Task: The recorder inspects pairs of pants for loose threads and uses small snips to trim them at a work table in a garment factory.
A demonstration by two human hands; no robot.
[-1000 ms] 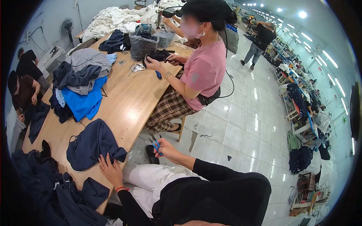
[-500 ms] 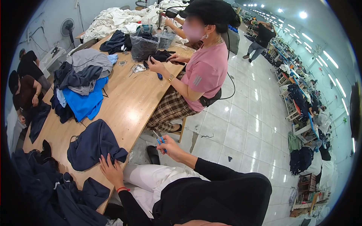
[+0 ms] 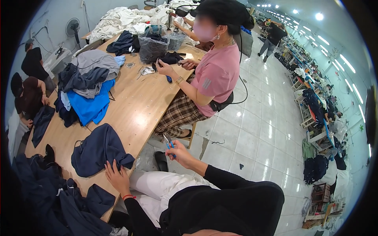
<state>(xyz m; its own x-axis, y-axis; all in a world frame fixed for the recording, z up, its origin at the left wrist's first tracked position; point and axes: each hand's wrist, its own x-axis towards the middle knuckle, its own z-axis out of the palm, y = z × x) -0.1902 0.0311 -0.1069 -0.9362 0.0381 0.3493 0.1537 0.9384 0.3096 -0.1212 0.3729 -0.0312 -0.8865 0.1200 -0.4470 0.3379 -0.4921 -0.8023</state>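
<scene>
Pointing forward and a little left from our right hand (image 3: 182, 155), the blue-handled snips (image 3: 170, 146) keep their long axis on a steep slant, blades beyond our fingers. We see slim, silvery blades and bright blue grips; our right fingers are clamped on those grips, though we cannot tell whether the blades meet. On our left hand (image 3: 118, 177), the fingers lie slightly apart, resting on the near edge of the navy garment (image 3: 98, 148). It is bunched and softly creased, spreading forward and left of those fingertips, while one narrower corner points right, just beside them, at the edge of the wooden table (image 3: 136, 112). Left of our left hand lies a larger navy heap (image 3: 37, 192); farther beyond those fingertips we have a blue cloth (image 3: 89, 108) under grey garments (image 3: 94, 63); ahead of our right fingers sits a co-worker in pink (image 3: 220, 74).
</scene>
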